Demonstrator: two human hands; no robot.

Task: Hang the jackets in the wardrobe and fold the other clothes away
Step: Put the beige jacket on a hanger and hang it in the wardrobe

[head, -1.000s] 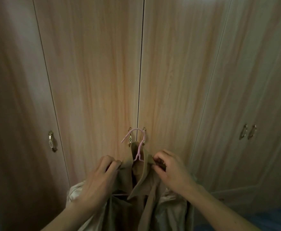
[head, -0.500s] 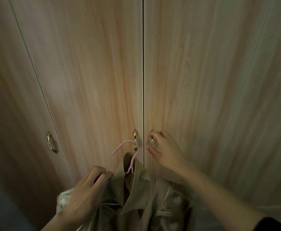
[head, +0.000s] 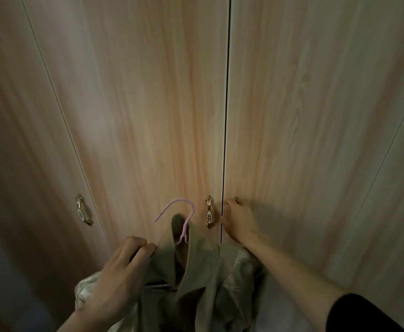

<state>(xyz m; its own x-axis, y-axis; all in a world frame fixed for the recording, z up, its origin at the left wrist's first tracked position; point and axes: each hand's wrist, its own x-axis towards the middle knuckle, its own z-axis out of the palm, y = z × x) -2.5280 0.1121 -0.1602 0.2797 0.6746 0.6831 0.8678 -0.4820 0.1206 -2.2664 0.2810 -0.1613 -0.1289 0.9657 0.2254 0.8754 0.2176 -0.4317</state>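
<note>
A beige jacket [head: 203, 279] hangs on a pink hanger [head: 184, 219] low in the middle of the view, in front of the wooden wardrobe [head: 148, 116]. My left hand [head: 122, 274] grips the jacket's left shoulder over the hanger. My right hand [head: 238, 221] has its fingers curled round the brass handle [head: 237, 200] of the right-hand middle door; only the handle's top shows. A thin dark gap runs between the two middle doors.
The left middle door has its own brass handle [head: 209, 212], just right of the hanger hook. Another handle [head: 82, 209] sits on the far-left door. A further door panel stands at the right edge.
My right hand left the jacket collar, rose to the right door's handle and closed round it. The view has moved nearer to the doors. My left hand keeps its hold on the jacket.
</note>
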